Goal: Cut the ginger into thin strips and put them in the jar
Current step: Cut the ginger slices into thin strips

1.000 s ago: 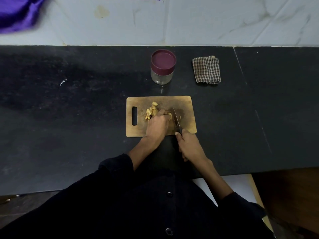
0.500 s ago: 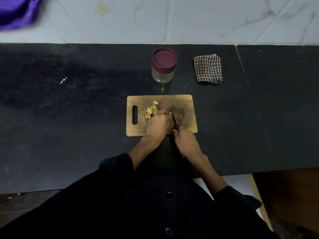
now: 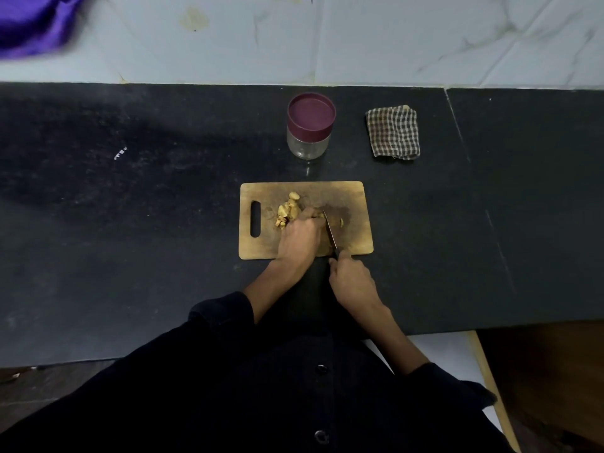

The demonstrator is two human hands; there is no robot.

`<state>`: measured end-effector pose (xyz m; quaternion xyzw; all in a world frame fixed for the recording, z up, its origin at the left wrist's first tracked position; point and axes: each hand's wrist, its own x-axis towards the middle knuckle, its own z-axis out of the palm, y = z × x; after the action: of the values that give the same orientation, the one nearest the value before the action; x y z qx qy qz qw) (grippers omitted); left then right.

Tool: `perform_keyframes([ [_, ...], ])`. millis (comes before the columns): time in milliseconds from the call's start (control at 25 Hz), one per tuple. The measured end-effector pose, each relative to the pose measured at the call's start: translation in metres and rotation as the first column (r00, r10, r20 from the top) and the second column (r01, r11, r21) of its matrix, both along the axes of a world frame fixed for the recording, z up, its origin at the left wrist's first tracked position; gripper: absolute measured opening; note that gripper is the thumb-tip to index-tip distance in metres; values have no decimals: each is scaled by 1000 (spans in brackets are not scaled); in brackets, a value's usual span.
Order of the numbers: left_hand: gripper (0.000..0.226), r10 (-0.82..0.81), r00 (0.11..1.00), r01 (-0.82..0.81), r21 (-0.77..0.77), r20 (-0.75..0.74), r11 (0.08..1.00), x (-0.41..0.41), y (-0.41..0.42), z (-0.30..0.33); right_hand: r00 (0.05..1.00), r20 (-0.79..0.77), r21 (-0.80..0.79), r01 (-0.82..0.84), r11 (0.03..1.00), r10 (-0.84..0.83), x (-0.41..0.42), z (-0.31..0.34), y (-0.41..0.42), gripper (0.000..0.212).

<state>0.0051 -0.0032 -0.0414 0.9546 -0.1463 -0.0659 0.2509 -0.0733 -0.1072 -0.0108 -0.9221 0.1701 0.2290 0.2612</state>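
Slicing ginger [image 3: 289, 211] on the board [image 3: 261, 243]

Our left hand [image 3: 299, 238] pinned the firm, slippery ginger; our right hand [image 3: 351, 279] gripped the knife [image 3: 330, 228] beside it.

maroon lid [image 3: 311, 111], brown-white checked cloth [image 3: 393, 131], tan board [image 3: 261, 243], black counter [image 3: 130, 223], yellow ginger [image 3: 287, 209].

1. My left hand [image 3: 299, 235] and the knife [image 3: 330, 228] crowd the cutting board [image 3: 258, 248] centre.
2. Behind the board stands the lidded jar [image 3: 310, 125], with the folded cloth [image 3: 393, 131] to its right.
3. Bare counter [image 3: 130, 223] lies open on both sides.
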Motion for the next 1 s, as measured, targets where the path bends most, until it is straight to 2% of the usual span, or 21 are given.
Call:
perform_keyframes([
  [280, 21, 10, 1000, -10, 12, 4, 1000, -1, 0, 0, 994, 45, 29, 102, 994, -103, 3, 4, -9, 31],
  [520, 20, 11, 1000, -11, -12, 10, 1000, 0, 1, 1, 995, 27, 63, 97, 993, -98, 0, 4, -9, 30],
  [760, 23, 28, 1000, -28, -63, -3, 998, 0, 1, 6, 978, -27, 264, 209, 942, -209, -11, 5, -15, 25],
  [1000, 24, 47, 999, -51, -133, -27, 990, 1, 3, 11, 989, 14, 224, 140, 965, -146, -7, 9, -13, 26],
])
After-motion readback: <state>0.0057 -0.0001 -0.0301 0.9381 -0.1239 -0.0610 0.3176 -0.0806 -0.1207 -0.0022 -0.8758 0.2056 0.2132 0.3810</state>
